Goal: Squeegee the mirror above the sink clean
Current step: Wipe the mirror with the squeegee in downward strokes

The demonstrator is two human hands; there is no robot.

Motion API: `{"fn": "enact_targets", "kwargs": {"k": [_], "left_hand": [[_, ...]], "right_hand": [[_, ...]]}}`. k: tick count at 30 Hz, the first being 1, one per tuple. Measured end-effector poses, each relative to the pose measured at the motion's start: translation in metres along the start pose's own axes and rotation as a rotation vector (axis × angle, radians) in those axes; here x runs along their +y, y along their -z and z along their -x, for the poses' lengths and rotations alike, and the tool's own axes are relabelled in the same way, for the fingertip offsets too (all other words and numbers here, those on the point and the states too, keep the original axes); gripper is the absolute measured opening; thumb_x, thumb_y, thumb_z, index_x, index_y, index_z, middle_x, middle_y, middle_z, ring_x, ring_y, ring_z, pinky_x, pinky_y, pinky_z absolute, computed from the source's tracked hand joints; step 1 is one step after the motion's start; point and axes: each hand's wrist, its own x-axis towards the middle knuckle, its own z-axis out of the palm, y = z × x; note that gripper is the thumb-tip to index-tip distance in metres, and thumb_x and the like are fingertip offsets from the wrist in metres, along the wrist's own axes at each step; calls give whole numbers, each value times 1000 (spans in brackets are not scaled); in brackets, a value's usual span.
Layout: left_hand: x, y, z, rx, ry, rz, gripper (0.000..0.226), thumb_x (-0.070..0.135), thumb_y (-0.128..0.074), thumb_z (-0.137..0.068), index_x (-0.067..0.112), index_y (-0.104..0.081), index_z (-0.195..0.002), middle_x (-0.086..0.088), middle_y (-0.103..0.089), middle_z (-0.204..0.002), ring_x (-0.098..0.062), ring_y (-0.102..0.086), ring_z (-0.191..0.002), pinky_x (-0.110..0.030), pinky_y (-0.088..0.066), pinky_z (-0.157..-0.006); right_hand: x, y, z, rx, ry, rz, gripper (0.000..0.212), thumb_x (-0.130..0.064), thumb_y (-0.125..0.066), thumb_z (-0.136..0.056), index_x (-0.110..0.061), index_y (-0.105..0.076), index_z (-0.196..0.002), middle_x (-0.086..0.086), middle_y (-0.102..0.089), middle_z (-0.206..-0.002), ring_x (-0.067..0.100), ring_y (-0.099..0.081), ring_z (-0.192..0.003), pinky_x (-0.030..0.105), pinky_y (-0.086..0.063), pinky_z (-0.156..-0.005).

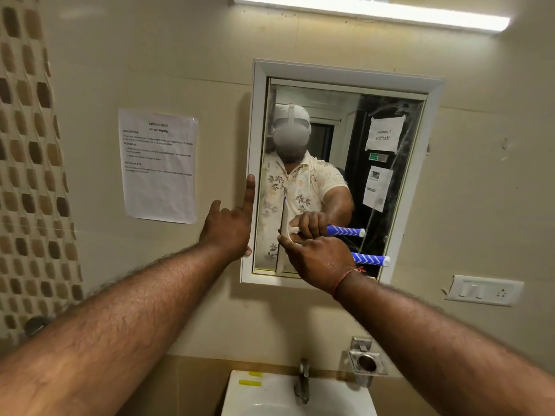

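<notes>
While left hand [228, 232] braces the mirror [390, 187] frame, right hand [318, 262] grips the squeegee [371, 259].

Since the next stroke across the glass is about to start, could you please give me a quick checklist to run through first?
1. Right hand grips the squeegee by its blue handle: ok.
2. Blade stands upright against the mirror, near its left edge: ok.
3. Left hand braces the white mirror frame, clear of the blade: ok.
4. Full blade contact along its length: cannot tell.
5. Glass on the right side is streak-free: not ok, streaks show there.
6. Sink below is free to catch drips: ok.
</notes>
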Motion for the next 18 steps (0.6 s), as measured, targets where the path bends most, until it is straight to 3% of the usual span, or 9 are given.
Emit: {"fn": "enact_targets", "kwargs": {"k": [6,12,18], "left_hand": [[-1,-2,1,1,-23,23,176,43,-102,-76,18,54,-155,-14,-79,-115,-29,-74,-90,-60,-32,-131],[-2,-4,2,10,-26,36,176,44,-102,-76,18,52,-157,-14,-80,-112,-30,-74,-87,-61,-33,-131],[-1,-5,2,26,-29,62,175,40,-102,-77,20,52,-157,-11,-81,-107,-27,-74,-83,-60,-32,-132]], "right_hand": [[31,0,31,32,4,35,48,-39,-54,-109,-30,-54,-156,-2,-80,-108,28,-74,-71,35,-52,-52],[66,8,59,-1,7,48,49,-40,-52,-109,-31,-52,-157,-4,-79,-107,27,-73,-71,38,-56,-54],[100,17,96,-70,-43,101,63,-39,-73,-100,-34,-50,-159,0,-70,-71,22,-62,-50,34,-54,-49]]}}
